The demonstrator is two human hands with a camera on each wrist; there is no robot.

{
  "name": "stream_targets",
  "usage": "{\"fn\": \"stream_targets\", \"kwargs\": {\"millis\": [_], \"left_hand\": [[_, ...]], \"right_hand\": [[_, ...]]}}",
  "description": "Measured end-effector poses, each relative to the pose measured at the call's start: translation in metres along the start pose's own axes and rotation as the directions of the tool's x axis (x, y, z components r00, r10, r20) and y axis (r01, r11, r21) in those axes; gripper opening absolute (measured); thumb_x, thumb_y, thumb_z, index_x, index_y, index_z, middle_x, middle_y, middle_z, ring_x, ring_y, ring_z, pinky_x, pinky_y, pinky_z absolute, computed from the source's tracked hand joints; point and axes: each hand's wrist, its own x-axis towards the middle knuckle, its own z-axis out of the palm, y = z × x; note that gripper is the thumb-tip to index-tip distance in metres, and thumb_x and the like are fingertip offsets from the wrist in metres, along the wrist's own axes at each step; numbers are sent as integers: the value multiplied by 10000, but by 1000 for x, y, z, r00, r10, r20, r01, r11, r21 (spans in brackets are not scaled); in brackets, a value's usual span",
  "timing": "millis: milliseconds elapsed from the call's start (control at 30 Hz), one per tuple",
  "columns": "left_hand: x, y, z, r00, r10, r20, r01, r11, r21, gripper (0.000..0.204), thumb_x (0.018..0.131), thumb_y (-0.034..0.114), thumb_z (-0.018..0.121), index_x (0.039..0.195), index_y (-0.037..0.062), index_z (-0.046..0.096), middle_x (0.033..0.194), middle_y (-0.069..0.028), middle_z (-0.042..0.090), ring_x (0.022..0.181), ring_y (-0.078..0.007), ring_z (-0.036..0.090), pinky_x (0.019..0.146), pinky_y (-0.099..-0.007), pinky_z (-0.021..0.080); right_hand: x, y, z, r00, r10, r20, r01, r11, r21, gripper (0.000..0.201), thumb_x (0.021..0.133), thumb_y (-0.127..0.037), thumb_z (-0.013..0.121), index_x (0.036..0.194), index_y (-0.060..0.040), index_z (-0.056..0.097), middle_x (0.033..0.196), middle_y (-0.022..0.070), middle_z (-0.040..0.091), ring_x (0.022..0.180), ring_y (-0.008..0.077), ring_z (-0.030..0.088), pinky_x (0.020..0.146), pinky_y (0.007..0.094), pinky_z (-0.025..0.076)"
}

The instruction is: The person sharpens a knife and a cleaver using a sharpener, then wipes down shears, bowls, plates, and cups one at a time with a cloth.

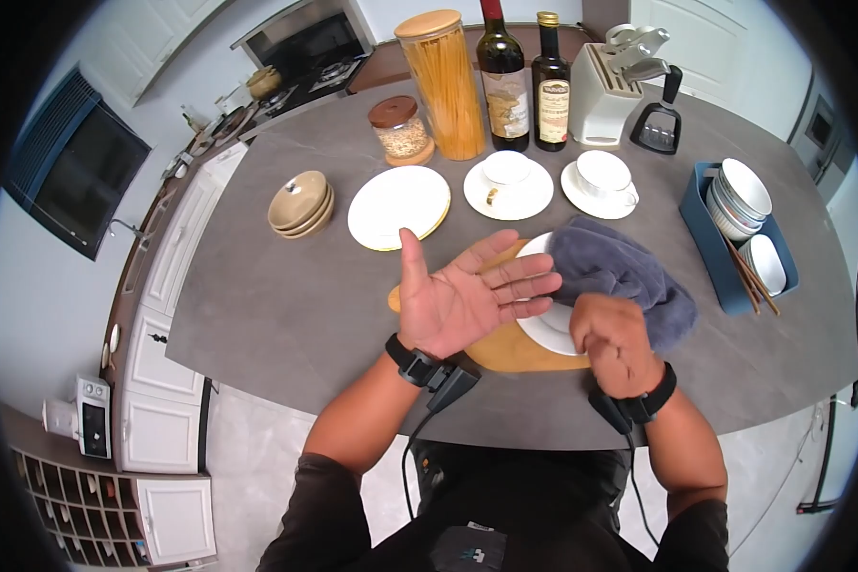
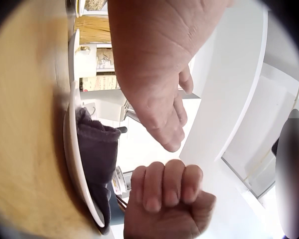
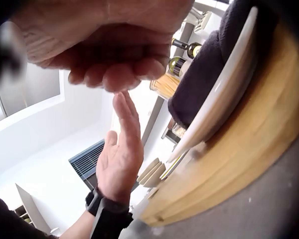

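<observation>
My left hand (image 1: 462, 300) is held palm up over the table, fingers straight and thumb spread, with nothing in it. My right hand (image 1: 615, 343) is curled into a fist beside it, and in the left wrist view its fingers (image 2: 162, 186) fold onto the palm with nothing between them. Below both hands, a white plate (image 1: 555, 329) sits on a wooden board (image 1: 505, 355). A grey-blue towel (image 1: 620, 267) lies bunched over the plate's right part and hangs past its rim. Both hands are raised above the plate.
Brown bowls (image 1: 300, 205), a white plate (image 1: 398, 205) and two cups on saucers (image 1: 510, 202) stand farther back. Behind them are a pasta jar (image 1: 443, 95), bottles (image 1: 551, 95) and a knife block (image 1: 605, 100). A blue bin (image 1: 720, 262) holds bowls and chopsticks at right.
</observation>
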Motion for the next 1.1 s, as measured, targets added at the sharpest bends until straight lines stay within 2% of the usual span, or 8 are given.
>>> {"fn": "stream_targets", "kwargs": {"millis": [200,300,367,500,600,667,767,1100], "left_hand": [[-5,6,-11,994,46,102,-45,999,-13,1130,858,976,153,1666,205,323,1619,-376,332,1514,-572,296,1253,-672,176],[-2,5,5,996,56,72,-54,998,-30,1105,847,985,145,1692,278,228,1615,-387,327,1507,-592,289,1250,-683,168],[-1,4,16,997,61,-46,-61,998,-7,1075,832,995,138,1699,358,141,1611,-399,321,1504,-612,269,1247,-693,152],[1,1,15,991,116,-72,-117,993,-3,1122,851,979,145,1690,239,236,1612,-367,356,1503,-563,327,1243,-664,218],[0,-1,0,902,291,-318,-122,880,459,960,997,805,371,1614,69,375,1503,-295,538,1386,-405,545,1150,-539,431],[0,-11,-8,692,581,-429,191,426,884,661,1073,436,604,1489,-62,479,1288,-172,676,1134,-215,677,900,-363,580],[1,-16,-13,700,565,-437,387,214,897,493,1035,161,666,1433,-90,519,1114,-106,693,922,-126,687,699,-260,573],[12,-5,1,747,119,-654,582,359,730,343,1031,159,654,1244,-104,599,924,-89,689,690,-113,681,590,-269,587]], "right_hand": [[-4,-9,14,925,61,374,-99,992,84,169,797,-37,792,777,-41,624,734,97,618,645,302,606,579,407,464],[-4,-9,16,935,114,335,-169,976,139,214,800,-124,876,865,-47,687,779,96,652,683,283,645,614,385,499],[0,-6,10,980,7,201,-2,1000,-26,218,786,-90,861,950,-46,724,814,86,673,738,306,666,684,392,531],[3,4,1,993,-101,-60,69,916,-396,330,747,-108,879,1033,-46,728,948,103,687,887,339,667,800,425,528],[1,0,-9,982,132,-132,-186,728,-660,523,748,-172,875,1231,-63,707,1255,137,646,1189,350,576,998,455,453],[-9,15,-12,976,200,-89,-204,689,-696,504,769,-193,862,1233,-65,715,1258,136,653,1194,349,576,1002,455,450],[-11,21,-14,964,264,-14,-185,635,-750,450,809,-240,835,1211,-64,739,1268,126,665,1204,335,579,1008,449,439],[-4,19,-2,970,181,165,-94,897,-432,296,783,-165,821,1046,-37,773,1215,95,709,1173,318,607,999,440,442]]}}
